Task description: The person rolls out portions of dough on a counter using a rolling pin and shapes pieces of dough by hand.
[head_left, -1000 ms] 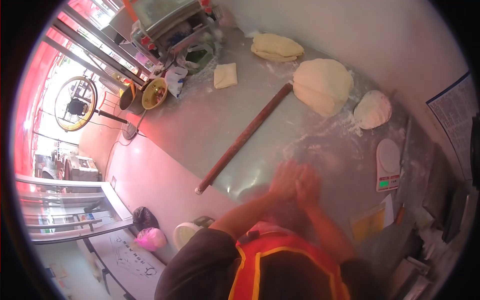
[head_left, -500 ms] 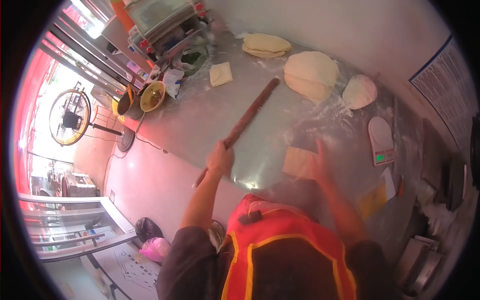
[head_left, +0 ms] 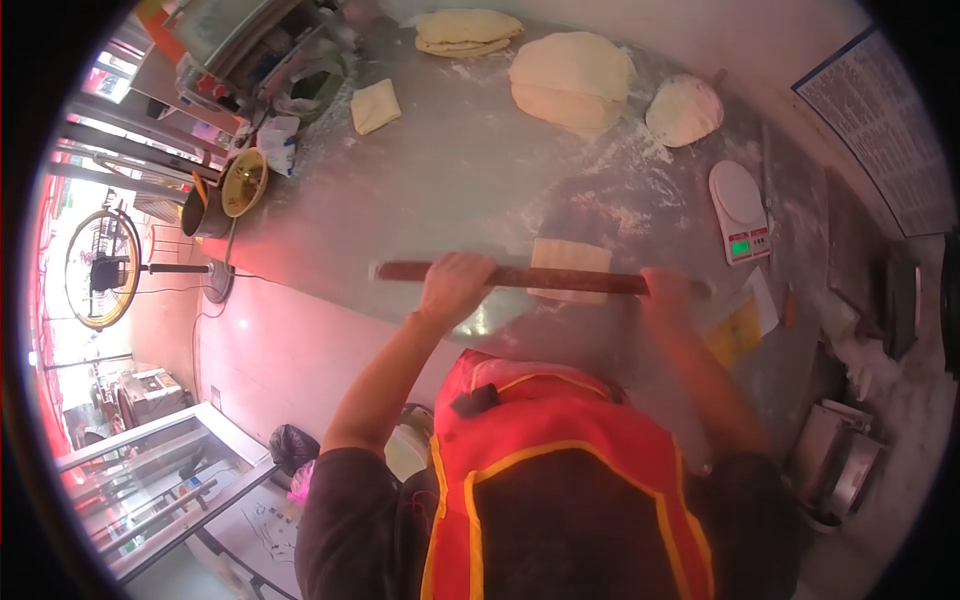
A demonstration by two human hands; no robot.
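Note:
A dark red wooden rolling pin (head_left: 570, 280) lies crosswise over a flat square piece of dough (head_left: 572, 256), which shows in front of and behind it. Wrapped round the pin left of the dough is my left hand (head_left: 458, 288). My right hand (head_left: 670, 298), a little blurred, is closed on the pin's right part, just right of the dough. Farther back on the floured metal table (head_left: 430, 190) are a large dough mound (head_left: 571, 82), a folded dough slab (head_left: 467, 34), a round floured dough piece (head_left: 684, 110) and a small dough square (head_left: 375, 107).
A digital scale (head_left: 738, 205) stands at the right, near a yellow-and-white paper (head_left: 738, 335). On the left are a yellow bowl (head_left: 244, 183), a dark pot (head_left: 205, 212) and plastic bags (head_left: 277, 143). A fan (head_left: 104, 270) stands beyond the table.
My left hand has taken hold of the rolling pin and swung it from diagonal to crosswise over the dough square. My right hand has moved from the dough onto the pin. The view has shifted.

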